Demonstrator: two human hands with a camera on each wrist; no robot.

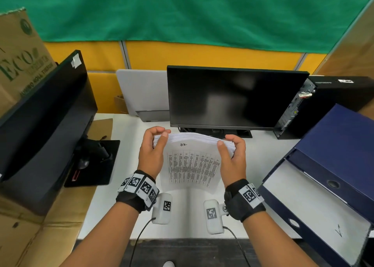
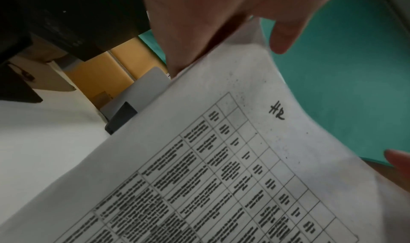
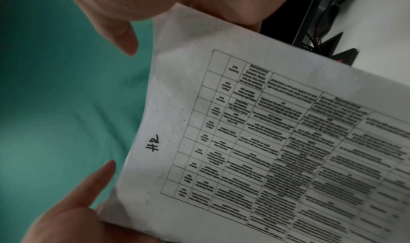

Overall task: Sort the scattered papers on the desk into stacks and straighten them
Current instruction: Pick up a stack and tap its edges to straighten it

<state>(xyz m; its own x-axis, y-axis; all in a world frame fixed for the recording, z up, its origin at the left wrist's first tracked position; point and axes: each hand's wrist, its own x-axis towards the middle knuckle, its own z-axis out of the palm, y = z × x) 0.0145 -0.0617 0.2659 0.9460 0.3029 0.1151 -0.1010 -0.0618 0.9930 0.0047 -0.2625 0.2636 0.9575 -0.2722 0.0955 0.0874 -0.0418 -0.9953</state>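
Observation:
A thick stack of white papers (image 1: 192, 165) stands on edge above the white desk (image 1: 125, 165), its front sheet printed with a table and hand-marked "HR". My left hand (image 1: 154, 145) grips the stack's upper left corner, thumb in front and fingers behind. My right hand (image 1: 230, 151) grips the upper right corner the same way. The top edge bows upward between them. In the left wrist view the sheet (image 2: 221, 159) fills the frame under my left hand (image 2: 221, 27). The right wrist view shows the same sheet (image 3: 266, 132) under my right hand (image 3: 133, 18).
A dark monitor (image 1: 232, 96) stands just behind the stack, and a second monitor (image 1: 44, 113) is at the left. Navy box files (image 1: 323, 185) lie open at the right. A black computer tower (image 1: 334, 104) sits behind them. Cardboard (image 1: 30, 226) borders the desk's left.

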